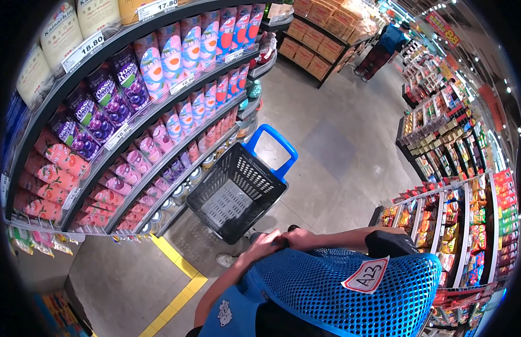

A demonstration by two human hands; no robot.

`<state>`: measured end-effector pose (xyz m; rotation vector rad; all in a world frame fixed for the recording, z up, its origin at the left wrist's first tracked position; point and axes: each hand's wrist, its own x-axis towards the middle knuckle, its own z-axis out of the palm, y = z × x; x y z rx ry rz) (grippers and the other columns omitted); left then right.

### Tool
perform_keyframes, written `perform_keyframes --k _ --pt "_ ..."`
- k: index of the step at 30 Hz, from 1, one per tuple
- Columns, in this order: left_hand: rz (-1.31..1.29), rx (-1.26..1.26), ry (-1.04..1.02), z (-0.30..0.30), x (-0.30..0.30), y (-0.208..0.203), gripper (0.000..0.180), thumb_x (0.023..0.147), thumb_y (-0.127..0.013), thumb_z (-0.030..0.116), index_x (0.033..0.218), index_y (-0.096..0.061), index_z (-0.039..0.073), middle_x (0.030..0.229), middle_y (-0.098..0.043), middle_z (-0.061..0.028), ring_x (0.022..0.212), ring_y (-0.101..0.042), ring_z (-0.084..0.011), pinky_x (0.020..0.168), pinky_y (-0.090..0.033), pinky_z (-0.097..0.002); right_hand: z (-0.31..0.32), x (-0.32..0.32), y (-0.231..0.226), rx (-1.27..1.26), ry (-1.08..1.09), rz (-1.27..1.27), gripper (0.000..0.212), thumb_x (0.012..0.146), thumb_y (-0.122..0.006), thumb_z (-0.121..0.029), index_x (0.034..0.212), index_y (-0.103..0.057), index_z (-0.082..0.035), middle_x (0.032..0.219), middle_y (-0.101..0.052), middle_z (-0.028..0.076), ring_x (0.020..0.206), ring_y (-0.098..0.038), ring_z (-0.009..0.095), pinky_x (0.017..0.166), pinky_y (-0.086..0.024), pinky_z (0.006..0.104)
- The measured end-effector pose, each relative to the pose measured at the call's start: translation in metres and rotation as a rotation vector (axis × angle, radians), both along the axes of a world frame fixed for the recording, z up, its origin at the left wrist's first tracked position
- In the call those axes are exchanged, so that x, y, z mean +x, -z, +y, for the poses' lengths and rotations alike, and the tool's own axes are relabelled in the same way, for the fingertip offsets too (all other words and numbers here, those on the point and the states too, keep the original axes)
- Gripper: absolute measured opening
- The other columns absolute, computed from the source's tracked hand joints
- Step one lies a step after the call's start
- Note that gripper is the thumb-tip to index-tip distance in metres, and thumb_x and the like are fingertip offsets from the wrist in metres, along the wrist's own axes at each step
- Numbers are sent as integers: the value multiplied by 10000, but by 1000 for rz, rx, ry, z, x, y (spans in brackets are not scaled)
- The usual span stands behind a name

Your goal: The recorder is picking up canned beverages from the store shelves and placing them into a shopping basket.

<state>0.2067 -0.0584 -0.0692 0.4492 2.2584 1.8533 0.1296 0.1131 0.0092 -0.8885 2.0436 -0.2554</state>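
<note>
My left hand (266, 245) and my right hand (299, 240) are close together in front of my body, at the lower middle of the view. Both are closed, fingers curled in. Something small and dark shows between them, too hidden to name. Just beyond my hands is a dark grey shopping basket (232, 194) with slotted walls, tilted in the view and holding nothing. Its blue handle (290, 147) stands up at the far right end, apart from both hands. A blue mesh vest (322, 283) covers my front.
Curved shelves (184, 84) of pink and purple drink cartons rise along the left. Yellow tape (179, 261) marks the grey floor (328, 135). Snack racks (440, 224) line the right side. Stacked brown boxes (314, 45) stand at the back, and a person (384, 48) is farther off.
</note>
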Motion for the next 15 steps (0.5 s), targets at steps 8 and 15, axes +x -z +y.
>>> perform_keyframes --k 8,15 --pt "183 59 256 -4 -11 15 219 772 -641 76 984 -641 22 918 -658 -132 860 -633 -325 776 -508 -396 23 -14 -17 123 97 -184 462 778 -642 -319 1199 -560 -147 957 -657 107 922 -631 264 809 -486 372" --pt "247 -104 339 -1 -14 2 250 807 -584 143 1042 -618 63 1055 -615 -110 983 -558 -316 847 -450 -393 36 -24 12 105 -25 -245 340 771 -638 -237 1084 -593 -114 956 -659 93 886 -627 238 794 -482 353"
